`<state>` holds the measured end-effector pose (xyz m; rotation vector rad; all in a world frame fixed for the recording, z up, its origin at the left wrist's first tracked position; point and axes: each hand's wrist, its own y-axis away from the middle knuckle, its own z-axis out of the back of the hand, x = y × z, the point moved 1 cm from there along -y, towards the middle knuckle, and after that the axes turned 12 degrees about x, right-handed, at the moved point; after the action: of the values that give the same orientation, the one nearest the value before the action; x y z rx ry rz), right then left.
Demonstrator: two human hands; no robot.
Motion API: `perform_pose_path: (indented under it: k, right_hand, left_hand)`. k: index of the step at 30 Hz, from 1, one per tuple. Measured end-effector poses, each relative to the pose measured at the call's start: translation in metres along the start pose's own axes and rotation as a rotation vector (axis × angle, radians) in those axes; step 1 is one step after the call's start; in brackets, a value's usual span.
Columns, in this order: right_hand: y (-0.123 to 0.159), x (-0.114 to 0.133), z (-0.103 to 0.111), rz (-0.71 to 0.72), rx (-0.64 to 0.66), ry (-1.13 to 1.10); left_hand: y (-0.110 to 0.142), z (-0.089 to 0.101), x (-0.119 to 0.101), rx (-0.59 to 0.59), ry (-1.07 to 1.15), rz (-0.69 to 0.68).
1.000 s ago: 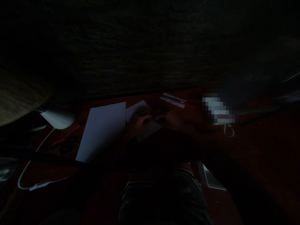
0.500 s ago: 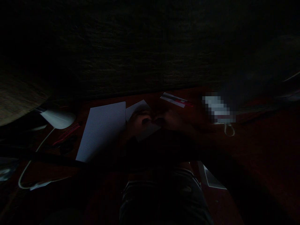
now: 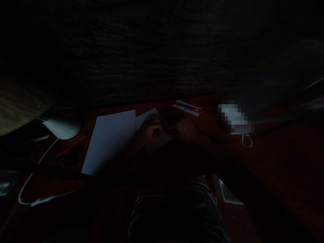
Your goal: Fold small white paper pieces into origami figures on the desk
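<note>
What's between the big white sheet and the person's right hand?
In the head view: the left hand, a smaller sheet partly hidden by it, and, lower in the picture, a pale paper-like piece.

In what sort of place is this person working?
Perhaps a dim indoor workspace: a reddish surface bears a large white sheet; left of it, a white cone, possibly a lamp.

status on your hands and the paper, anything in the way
Left hand and right hand together at the paper; grip too dark to read. Paper partly lit. Big sheet beside left hand, no obstruction visible.
</note>
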<state>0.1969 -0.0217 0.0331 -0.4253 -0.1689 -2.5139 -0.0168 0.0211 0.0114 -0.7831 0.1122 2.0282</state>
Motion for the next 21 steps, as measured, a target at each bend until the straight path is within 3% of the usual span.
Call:
perform_pose_path:
  k: [21]
  right_hand:
    - [-0.001, -0.0024, 0.0001, 0.032, -0.018, -0.063]
  left_hand:
    - [0.0002, 0.0011, 0.0027, 0.001, -0.04, -0.021]
